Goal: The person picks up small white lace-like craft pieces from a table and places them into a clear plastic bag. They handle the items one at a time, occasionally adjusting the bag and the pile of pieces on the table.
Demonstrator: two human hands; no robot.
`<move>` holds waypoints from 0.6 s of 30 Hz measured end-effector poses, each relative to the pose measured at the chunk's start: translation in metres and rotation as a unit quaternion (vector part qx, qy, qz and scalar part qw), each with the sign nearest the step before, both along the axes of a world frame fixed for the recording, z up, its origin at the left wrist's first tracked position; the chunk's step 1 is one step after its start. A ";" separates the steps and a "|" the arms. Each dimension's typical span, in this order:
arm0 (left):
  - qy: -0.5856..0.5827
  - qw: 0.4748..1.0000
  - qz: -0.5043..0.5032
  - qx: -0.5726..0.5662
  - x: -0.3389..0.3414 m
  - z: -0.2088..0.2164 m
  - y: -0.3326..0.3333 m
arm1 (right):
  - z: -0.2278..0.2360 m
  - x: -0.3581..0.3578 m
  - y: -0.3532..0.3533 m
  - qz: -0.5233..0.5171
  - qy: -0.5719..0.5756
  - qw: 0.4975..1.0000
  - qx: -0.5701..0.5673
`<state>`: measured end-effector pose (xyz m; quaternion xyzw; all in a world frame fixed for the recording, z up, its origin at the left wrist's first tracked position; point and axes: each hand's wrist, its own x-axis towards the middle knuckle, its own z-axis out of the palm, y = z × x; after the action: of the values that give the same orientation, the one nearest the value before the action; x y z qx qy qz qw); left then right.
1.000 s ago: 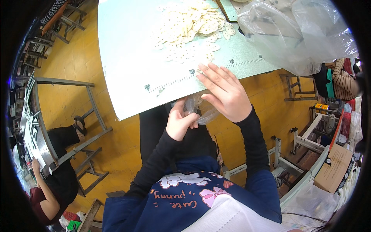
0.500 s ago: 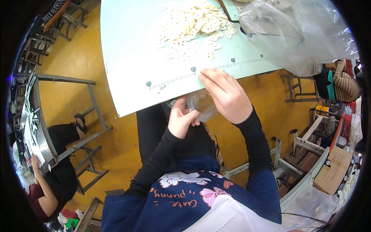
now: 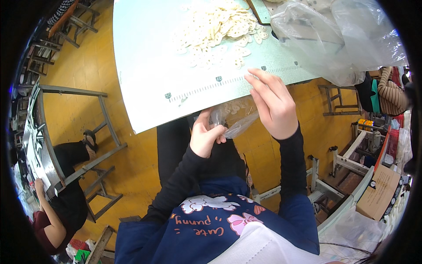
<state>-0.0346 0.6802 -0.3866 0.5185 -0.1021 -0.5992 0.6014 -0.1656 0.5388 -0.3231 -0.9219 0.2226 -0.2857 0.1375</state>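
Just below the table's near edge, my left hand [image 3: 205, 135] grips a clear plastic bag [image 3: 241, 126] between thumb and fingers. Several small pale pieces show through the bag's film. My right hand [image 3: 277, 103] hovers by the edge, to the right of the bag, with its fingers stretched out, apart from the thumb, and nothing visible in them. On the pale green tabletop [image 3: 145, 83], marked with a ruler scale along its near side, lies a heap of flat cream-coloured oval pieces [image 3: 215, 33] with small holes.
A large translucent plastic bag [image 3: 316, 35] covers the table's far right, beside a dark-edged green board [image 3: 261, 12]. To the left is a metal-framed table [image 3: 52, 145] with a person [image 3: 55, 220] working at it. A cardboard box [image 3: 379, 193] sits at the right.
My right hand has moved right, away from the bag, and its thumb and fingers have spread. More of the bag now shows. My left hand stays nearly in place.
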 end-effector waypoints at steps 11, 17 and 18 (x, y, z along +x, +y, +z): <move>-0.006 1.000 -0.009 0.006 0.002 0.000 0.000 | -0.017 0.011 -0.001 0.010 0.037 0.999 0.013; 0.000 1.000 0.008 -0.001 0.001 0.000 0.001 | -0.016 0.007 0.000 0.009 0.039 0.999 0.005; -0.001 1.000 -0.001 0.007 0.002 -0.001 0.001 | -0.014 0.007 0.003 0.012 0.042 0.999 0.011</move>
<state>-0.0329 0.6809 -0.3872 0.5234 -0.0989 -0.5996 0.5973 -0.1591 0.5422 -0.3376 -0.9343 0.2198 -0.2424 0.1414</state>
